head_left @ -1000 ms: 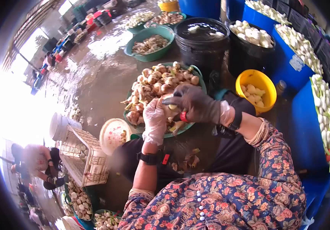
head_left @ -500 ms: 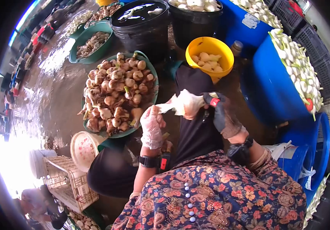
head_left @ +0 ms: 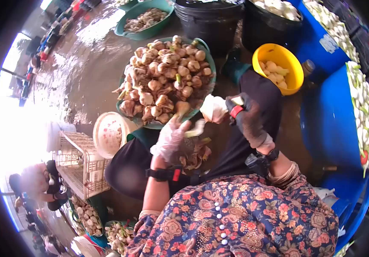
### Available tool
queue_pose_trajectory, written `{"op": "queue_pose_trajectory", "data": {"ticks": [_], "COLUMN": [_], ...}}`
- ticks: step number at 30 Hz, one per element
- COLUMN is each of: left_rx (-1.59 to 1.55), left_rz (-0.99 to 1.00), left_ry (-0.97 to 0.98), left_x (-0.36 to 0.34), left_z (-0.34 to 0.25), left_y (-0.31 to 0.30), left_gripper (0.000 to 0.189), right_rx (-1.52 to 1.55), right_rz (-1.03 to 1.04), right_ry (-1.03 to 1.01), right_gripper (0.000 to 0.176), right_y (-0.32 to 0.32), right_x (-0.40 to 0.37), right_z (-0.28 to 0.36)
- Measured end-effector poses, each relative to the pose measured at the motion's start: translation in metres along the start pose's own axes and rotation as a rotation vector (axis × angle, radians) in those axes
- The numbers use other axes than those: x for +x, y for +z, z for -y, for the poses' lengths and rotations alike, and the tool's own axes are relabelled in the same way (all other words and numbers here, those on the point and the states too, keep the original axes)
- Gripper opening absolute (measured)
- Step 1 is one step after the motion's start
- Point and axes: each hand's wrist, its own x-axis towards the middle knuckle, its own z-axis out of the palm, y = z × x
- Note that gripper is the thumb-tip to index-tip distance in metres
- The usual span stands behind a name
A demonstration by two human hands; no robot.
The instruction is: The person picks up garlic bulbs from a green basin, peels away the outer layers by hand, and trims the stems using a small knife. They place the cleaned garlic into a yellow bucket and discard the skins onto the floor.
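Note:
My right hand point(head_left: 246, 113), in a dark glove with a red patch, grips a whitish garlic bulb point(head_left: 213, 109) over my knee. A pale stub point(head_left: 237, 100) pokes out between its fingers. My left hand point(head_left: 171, 139), in a thin translucent glove, is slightly blurred, its fingers apart by the tub rim. Just off its fingertips, a curved strip of peel point(head_left: 195, 129) hangs in the air. Brownish unpeeled garlic bulbs point(head_left: 154, 85) are heaped in the green tub point(head_left: 212, 70) ahead. Loose peelings point(head_left: 198, 155) lie on the floor between my legs.
A yellow bucket point(head_left: 296, 70) holds pale peeled bulbs. Blue containers point(head_left: 328, 115) heaped with white garlic line the right. Black buckets point(head_left: 208, 23) stand at the back. Left are a white bucket point(head_left: 100, 137), a plastic crate point(head_left: 81, 165) and another person point(head_left: 36, 182).
My left hand has pulled away from the bulb toward the tub, and a peel strip has come loose. The bulb stays in my right hand. The view has shifted left.

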Motion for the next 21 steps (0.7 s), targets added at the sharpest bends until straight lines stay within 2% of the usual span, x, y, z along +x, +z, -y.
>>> {"op": "queue_pose_trajectory", "data": {"ticks": [1, 3, 4, 5, 6, 9, 10, 11, 13, 14, 15, 18, 19, 21], "left_rx": [-0.103, -0.361, -0.351, -0.379, -0.393, -0.376, -0.366, -0.202, -0.406, -0.517, -0.545, -0.393, -0.460, -0.469], "left_rz": [-0.061, -0.015, -0.041, -0.123, -0.164, -0.249, -0.275, -0.404, -0.352, -0.265, -0.207, -0.218, -0.250, -0.258], "left_ry": [0.053, 0.010, 0.170, 0.218, 0.165, 0.079, 0.062, 0.078, -0.174, -0.201, -0.223, -0.079, -0.028, -0.066], "left_x": [-0.003, 0.008, 0.016, 0.022, 0.022, 0.027, 0.030, 0.030, 0.024, 0.020, 0.012, 0.013, 0.028, 0.039], "left_z": [-0.017, -0.016, -0.004, 0.007, 0.007, 0.029, 0.045, 0.063, 0.071, 0.075, 0.051, 0.011, 0.015, 0.020], "left_y": [0.010, 0.022, 0.031, 0.041, 0.041, 0.038, 0.036, 0.030, 0.014, 0.016, 0.019, 0.038, 0.046, 0.058], "left_gripper": [0.052, 0.063, 0.055, 0.039, 0.033, 0.020, 0.017, 0.015, 0.022, 0.036, 0.051, 0.057, 0.047, 0.032], "right_rx": [-0.073, -0.121, -0.166, -0.211, -0.254, -0.144, -0.124, -0.018, 0.200, -0.018, -0.072, -0.188, -0.213, -0.378], "right_rz": [-0.040, -0.004, 0.045, 0.089, 0.133, 0.069, -0.012, 0.000, 0.010, -0.014, 0.018, 0.125, 0.179, 0.199], "right_ry": [-0.141, -0.231, -0.274, -0.316, -0.357, -0.253, -0.146, 0.000, 0.285, -0.039, -0.079, -0.263, -0.316, -0.478], "right_gripper": [0.010, 0.010, 0.010, 0.010, 0.010, 0.012, 0.012, 0.012, 0.011, 0.012, 0.012, 0.012, 0.013, 0.009], "right_y": [0.011, 0.024, 0.027, 0.029, 0.030, 0.033, 0.032, 0.028, 0.017, 0.019, 0.020, 0.037, 0.041, 0.048], "right_x": [0.004, 0.001, -0.001, -0.003, -0.005, 0.001, 0.006, 0.010, 0.017, 0.018, 0.013, 0.004, -0.002, -0.010], "right_z": [-0.018, -0.021, -0.021, -0.019, -0.019, -0.037, -0.040, -0.035, -0.020, -0.028, -0.029, -0.032, -0.030, -0.033]}}
